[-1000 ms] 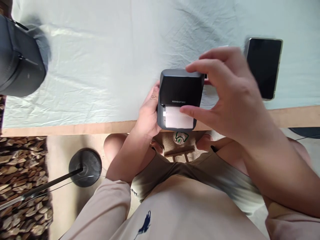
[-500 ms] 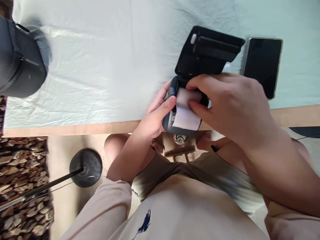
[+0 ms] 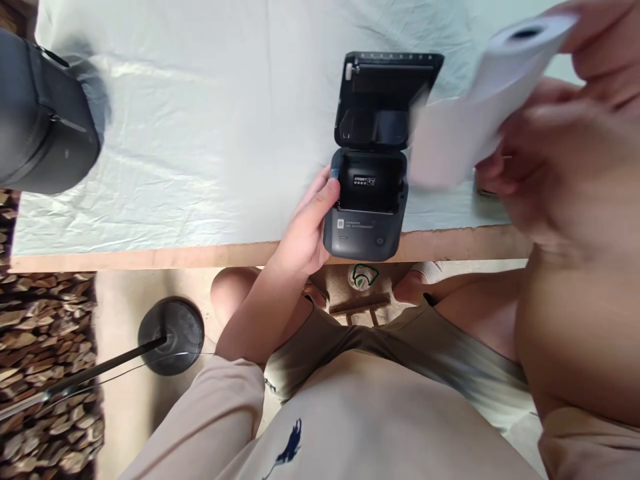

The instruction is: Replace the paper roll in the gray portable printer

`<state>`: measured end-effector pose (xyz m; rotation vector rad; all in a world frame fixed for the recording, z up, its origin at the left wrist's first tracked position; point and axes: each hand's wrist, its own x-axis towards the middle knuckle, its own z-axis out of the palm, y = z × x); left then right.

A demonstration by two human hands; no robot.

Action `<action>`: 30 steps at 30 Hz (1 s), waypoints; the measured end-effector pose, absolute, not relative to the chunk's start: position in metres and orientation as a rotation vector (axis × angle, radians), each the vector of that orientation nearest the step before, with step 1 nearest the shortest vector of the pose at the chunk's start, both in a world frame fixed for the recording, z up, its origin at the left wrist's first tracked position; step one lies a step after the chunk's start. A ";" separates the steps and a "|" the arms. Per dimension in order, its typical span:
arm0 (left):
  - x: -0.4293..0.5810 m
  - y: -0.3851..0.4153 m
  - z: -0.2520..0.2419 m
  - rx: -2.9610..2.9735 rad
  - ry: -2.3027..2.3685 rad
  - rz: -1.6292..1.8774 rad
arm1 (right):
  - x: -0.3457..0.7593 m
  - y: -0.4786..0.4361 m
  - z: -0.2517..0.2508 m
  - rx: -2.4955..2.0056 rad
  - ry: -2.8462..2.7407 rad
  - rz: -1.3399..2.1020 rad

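Note:
My left hand [image 3: 307,230] grips the left side of a small dark label printer [image 3: 365,233] at the table's front edge, thumb on top. The printer's lid [image 3: 387,100] stands open at the far side, and the paper bay [image 3: 370,183] shows bare inside with a small printed label. Up at the right, my right hand [image 3: 560,140] is closed around a white paper roll [image 3: 505,73], its hollow core facing up. A loose end of paper hangs from the roll toward the printer, blurred by motion.
On the left of the cloth-covered table [image 3: 200,133] stands a dark zippered case [image 3: 47,120]. The right hand mostly hides a phone [image 3: 487,190]. Below the wooden table edge [image 3: 150,259], a round black stand base [image 3: 171,337] rests on the floor.
My right hand has lifted the paper roll out of the printer and carried it up and to the right. My left hand still holds the printer, which has turned slightly.

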<state>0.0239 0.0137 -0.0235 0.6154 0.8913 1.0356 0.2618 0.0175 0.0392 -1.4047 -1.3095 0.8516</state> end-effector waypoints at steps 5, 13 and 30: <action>0.025 0.014 -0.020 0.604 0.893 1.061 | 0.279 0.040 0.004 -1.463 -1.292 0.925; 0.026 0.016 -0.022 0.658 0.916 1.102 | 0.261 0.018 -0.010 -1.540 -2.195 0.238; 0.025 0.017 -0.028 0.593 1.001 1.162 | 0.263 0.030 -0.025 -1.457 -2.126 0.445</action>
